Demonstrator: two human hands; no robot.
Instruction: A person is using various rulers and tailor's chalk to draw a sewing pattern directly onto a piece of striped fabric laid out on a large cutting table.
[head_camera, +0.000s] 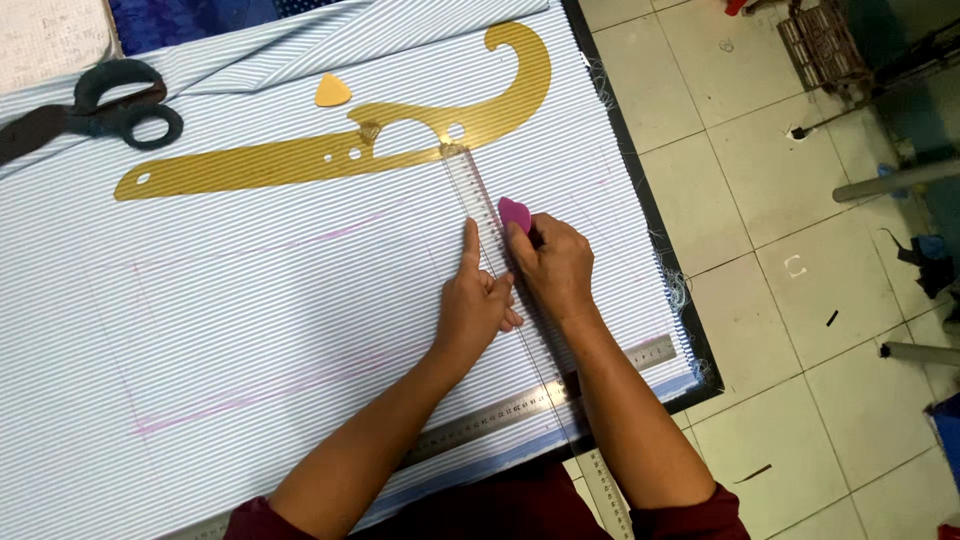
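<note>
Left hand (472, 302) pressed flat, index finger extended, on clear plastic ruler (487, 235). Right hand (552, 265) pinching pink tailor's chalk (514, 213) against ruler's right edge. Ruler lying on striped fabric (250, 300), below gold curve template (330, 150).

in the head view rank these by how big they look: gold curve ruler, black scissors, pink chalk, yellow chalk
1. gold curve ruler, by far the longest
2. black scissors, partly cut off at the left edge
3. pink chalk and yellow chalk: about alike; the right hand hides part of the pink one, so no ranking
</note>
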